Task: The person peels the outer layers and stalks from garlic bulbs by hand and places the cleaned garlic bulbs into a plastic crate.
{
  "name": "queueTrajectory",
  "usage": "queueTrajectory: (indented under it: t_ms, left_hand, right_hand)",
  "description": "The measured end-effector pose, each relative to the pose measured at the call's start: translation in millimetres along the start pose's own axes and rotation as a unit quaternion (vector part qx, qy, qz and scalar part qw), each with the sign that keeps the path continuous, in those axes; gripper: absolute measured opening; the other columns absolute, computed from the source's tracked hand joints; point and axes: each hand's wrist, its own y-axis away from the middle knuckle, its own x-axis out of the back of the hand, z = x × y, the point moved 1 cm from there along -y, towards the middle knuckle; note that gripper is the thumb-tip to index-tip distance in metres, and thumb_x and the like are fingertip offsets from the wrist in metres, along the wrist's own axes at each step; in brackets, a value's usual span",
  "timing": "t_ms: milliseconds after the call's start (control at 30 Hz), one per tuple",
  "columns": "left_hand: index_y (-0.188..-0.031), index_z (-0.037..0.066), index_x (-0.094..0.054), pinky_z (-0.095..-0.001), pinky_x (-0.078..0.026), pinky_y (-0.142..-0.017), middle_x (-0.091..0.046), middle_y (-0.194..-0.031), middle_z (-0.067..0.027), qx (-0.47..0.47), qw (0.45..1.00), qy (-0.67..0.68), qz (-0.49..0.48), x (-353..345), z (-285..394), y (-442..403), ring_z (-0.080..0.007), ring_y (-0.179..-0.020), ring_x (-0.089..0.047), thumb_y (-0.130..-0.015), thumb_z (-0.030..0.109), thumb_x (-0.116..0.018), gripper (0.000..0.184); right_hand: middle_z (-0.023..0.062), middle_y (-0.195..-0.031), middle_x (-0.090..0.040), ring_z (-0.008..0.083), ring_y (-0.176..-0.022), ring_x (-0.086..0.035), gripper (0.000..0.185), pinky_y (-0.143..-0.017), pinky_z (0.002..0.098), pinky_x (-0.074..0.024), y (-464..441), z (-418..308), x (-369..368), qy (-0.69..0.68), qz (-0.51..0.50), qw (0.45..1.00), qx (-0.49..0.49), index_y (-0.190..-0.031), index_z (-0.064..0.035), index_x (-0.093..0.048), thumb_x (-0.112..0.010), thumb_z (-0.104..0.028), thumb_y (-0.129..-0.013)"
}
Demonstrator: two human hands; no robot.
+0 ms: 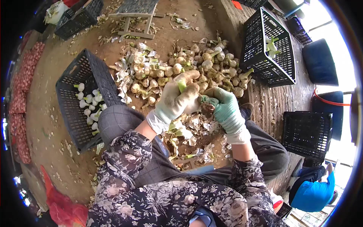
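**Light, firm garlic bulb held between two gloved hands**

At the left, a black crate (103,73) held pale, clean bulbs (89,99) with short green stems. Nearer the middle, the left hand (174,99), in a whitish glove, was wrapped around a garlic bulb (193,105), its cut green stem (182,85) poking up between thumb and fingers. The bulb was in front of the body, above the husks (193,136) littering the floor. It was probably light and firm, with smooth skin apt to slide under a glove; its rounded belly looked the best place to grip, since the stem might bend or tear and a hard squeeze could bruise the cloves. Just beyond lay a heap of uncleaned garlic (177,68), whose dry, papery wrappers would likely flake at a touch. The right hand (227,109), in a green glove, was closed on a dark clump (207,108) beside the bulb, perhaps roots and soil, though the fingers hid too much to be sure. Farther right, another black crate (278,75) held a few stemmed bulbs (271,48).
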Motion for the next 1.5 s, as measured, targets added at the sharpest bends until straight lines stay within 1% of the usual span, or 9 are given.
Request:
queueTrajectory:
  t_ms: [300, 567, 933, 1100, 1200, 1233, 1333, 1367, 1500]
  left_hand:
    - [-0.108, -0.006, -0.051, -0.0222, -0.048, -0.063, -0.061, -0.074, -0.0061, -0.140, 0.971, -0.193, -0.009, 7, -6, -2, -0.0110, -0.069, -0.059, -0.085, 0.029, -0.058, 0.043]
    - [-0.109, 0.000, -0.054, -0.0227, -0.049, -0.063, -0.059, -0.095, -0.0071, 0.087, 0.976, 0.175, 0.093, -2, -16, -2, -0.0135, -0.080, -0.058, -0.087, 0.026, -0.048, 0.034]
    - [-0.103, -0.006, -0.056, -0.0327, -0.052, -0.055, -0.062, -0.078, -0.0116, 0.117, 0.889, 0.443, 0.022, 18, -24, -7, -0.0231, -0.067, -0.061, -0.080, 0.022, -0.049, 0.037]
    - [-0.102, -0.006, -0.056, -0.0347, -0.051, -0.061, -0.062, -0.079, -0.0129, 0.160, 0.834, 0.524, 0.067, 11, -19, -5, -0.0250, -0.065, -0.060, -0.082, 0.024, -0.047, 0.038]
    - [-0.105, -0.002, -0.057, -0.0409, -0.048, -0.065, -0.062, -0.081, -0.0123, 0.131, 0.834, 0.519, 0.132, 26, -27, -11, -0.0264, -0.067, -0.057, -0.084, 0.033, -0.046, 0.042]
    - [-0.103, 0.000, -0.057, -0.0405, -0.048, -0.063, -0.061, -0.077, -0.0117, 0.137, 0.842, 0.509, 0.116, 27, -26, -12, -0.0260, -0.069, -0.058, -0.085, 0.036, -0.044, 0.042]
    - [-0.102, 0.001, -0.057, -0.0395, -0.047, -0.059, -0.061, -0.077, -0.0112, 0.209, 0.830, 0.487, 0.177, 26, -38, -13, -0.0278, -0.063, -0.058, -0.084, 0.040, -0.046, 0.045]
    - [-0.101, 0.001, -0.057, -0.0371, -0.048, -0.059, -0.061, -0.078, -0.0100, 0.201, 0.857, 0.445, 0.163, 22, -37, -16, -0.0257, -0.061, -0.059, -0.086, 0.039, -0.045, 0.042]
    - [-0.099, 0.002, -0.053, -0.0310, -0.050, -0.072, -0.061, -0.089, -0.0075, 0.255, 0.895, 0.328, 0.162, 2, -39, -13, -0.0171, -0.080, -0.060, -0.088, 0.040, -0.047, 0.040]
  right_hand:
    - [0.0046, -0.066, -0.058, 0.0080, -0.055, -0.054, 0.009, -0.046, 0.0209, -0.0440, 0, 11, -2, -0.115, 0.020, 0.992, -0.043, -0.086, 0.0018, -0.056, -0.054, -0.007, -0.083]
    - [0.0056, -0.072, -0.057, 0.0117, -0.058, -0.055, 0.032, -0.048, 0.0232, -0.0454, -2, 15, -7, -0.286, 0.029, 0.955, -0.079, -0.104, -0.0005, -0.050, -0.063, -0.019, -0.082]
    - [0.0055, -0.090, -0.058, 0.0121, -0.076, -0.055, 0.025, -0.059, 0.0241, -0.0492, -7, 20, 2, -0.197, 0.064, 0.975, -0.075, -0.106, 0.0029, -0.051, -0.056, -0.007, -0.084]
    - [0.0080, -0.092, -0.060, 0.0142, -0.081, -0.058, 0.019, -0.068, 0.0240, -0.0491, -10, 15, -12, -0.110, -0.055, 0.989, 0.082, -0.097, -0.0002, -0.057, -0.057, 0.000, -0.078]
    - [0.0064, -0.082, -0.063, 0.0109, -0.077, -0.059, 0.016, -0.067, 0.0215, -0.0482, -4, 38, -3, -0.141, -0.192, 0.969, -0.065, -0.085, 0.0006, -0.062, -0.060, 0.002, -0.070]
    - [0.0069, -0.086, -0.064, 0.0089, -0.076, -0.059, 0.023, -0.065, 0.0201, -0.0479, 1, 35, -6, -0.014, -0.292, 0.946, 0.142, -0.096, -0.0008, -0.062, -0.060, -0.003, -0.074]
    - [0.0097, -0.092, -0.064, 0.0099, -0.078, -0.060, 0.049, -0.067, 0.0217, -0.0486, -4, 29, -1, -0.163, -0.129, 0.976, -0.063, -0.122, -0.0062, -0.049, -0.065, -0.018, -0.077]
    - [0.0106, -0.100, -0.060, 0.0119, -0.077, -0.059, 0.064, -0.068, 0.0245, -0.0491, -18, 30, 1, 0.042, -0.006, 0.995, 0.093, -0.131, -0.0078, -0.037, -0.069, -0.015, -0.075]
    - [0.0098, -0.107, -0.054, 0.0155, -0.089, -0.055, 0.073, -0.075, 0.0250, -0.0456, -19, 26, -30, -0.262, -0.042, 0.961, 0.083, -0.131, -0.0048, -0.035, -0.072, -0.004, -0.068]
